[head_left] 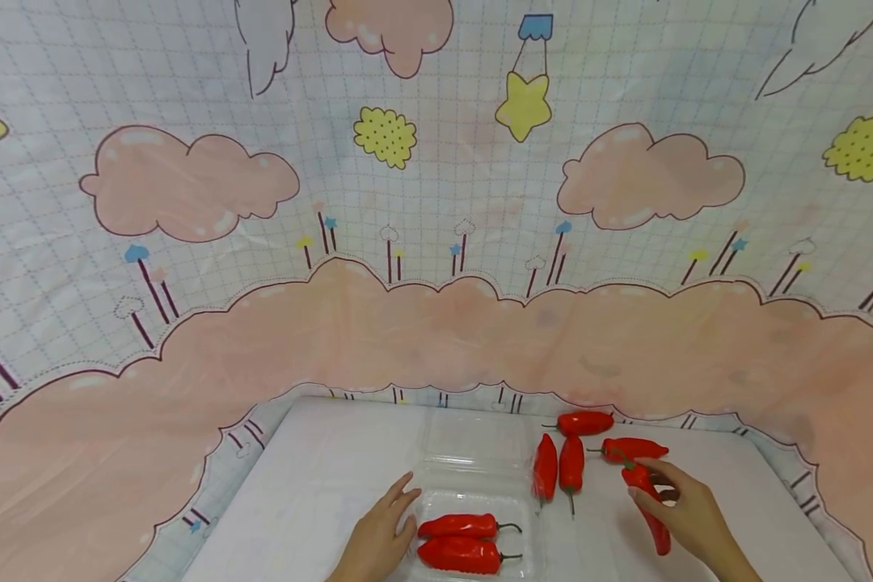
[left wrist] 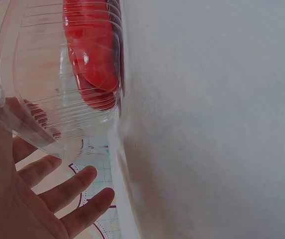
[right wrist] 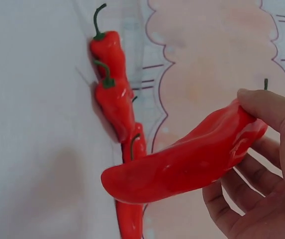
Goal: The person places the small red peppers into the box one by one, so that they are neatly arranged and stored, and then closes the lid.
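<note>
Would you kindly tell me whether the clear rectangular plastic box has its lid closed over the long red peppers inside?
No, the clear lid lies open beyond the box, leaving the two red peppers inside uncovered.

no text, label, brand or number can be read in the head view or in either wrist view. the patterned cloth (head_left: pixel 451 339) bears drawn motifs such as clouds (head_left: pixel 651 178) and a hanging star (head_left: pixel 524 105), with no legible lettering among them. the clear plastic box (head_left: pixel 473 491) and red peppers (head_left: pixel 457 556) show no readable marking.
</note>
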Demonstrator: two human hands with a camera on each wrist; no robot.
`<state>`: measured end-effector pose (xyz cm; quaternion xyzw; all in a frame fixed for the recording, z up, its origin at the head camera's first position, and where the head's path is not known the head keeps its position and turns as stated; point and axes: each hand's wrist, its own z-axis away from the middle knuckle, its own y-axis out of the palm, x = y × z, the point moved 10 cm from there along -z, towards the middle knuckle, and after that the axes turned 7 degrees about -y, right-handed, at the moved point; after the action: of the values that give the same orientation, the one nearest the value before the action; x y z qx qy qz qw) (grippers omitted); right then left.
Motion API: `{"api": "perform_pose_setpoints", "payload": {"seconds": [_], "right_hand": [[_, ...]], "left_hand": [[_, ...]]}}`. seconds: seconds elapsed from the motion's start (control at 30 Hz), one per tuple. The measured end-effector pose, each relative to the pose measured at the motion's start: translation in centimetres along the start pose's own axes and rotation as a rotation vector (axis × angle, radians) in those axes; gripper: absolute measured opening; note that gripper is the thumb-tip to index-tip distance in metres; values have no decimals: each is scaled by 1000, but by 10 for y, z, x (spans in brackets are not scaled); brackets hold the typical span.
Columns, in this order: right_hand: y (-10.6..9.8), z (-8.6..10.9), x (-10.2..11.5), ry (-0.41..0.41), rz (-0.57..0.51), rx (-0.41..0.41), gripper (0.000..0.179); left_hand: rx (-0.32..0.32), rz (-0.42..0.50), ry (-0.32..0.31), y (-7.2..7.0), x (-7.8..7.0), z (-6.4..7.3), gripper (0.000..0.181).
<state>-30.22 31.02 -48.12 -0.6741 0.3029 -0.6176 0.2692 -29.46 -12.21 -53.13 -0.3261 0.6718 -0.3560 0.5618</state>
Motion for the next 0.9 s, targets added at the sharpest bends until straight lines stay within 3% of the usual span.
{"api": "perform_pose_setpoints", "payload": {"seconds": [0.9], "right_hand": [[31, -8, 36, -24, -181, -58, 62]], "left_hand": [[-14, -14, -4, -1, -1, 0, 39]]}}
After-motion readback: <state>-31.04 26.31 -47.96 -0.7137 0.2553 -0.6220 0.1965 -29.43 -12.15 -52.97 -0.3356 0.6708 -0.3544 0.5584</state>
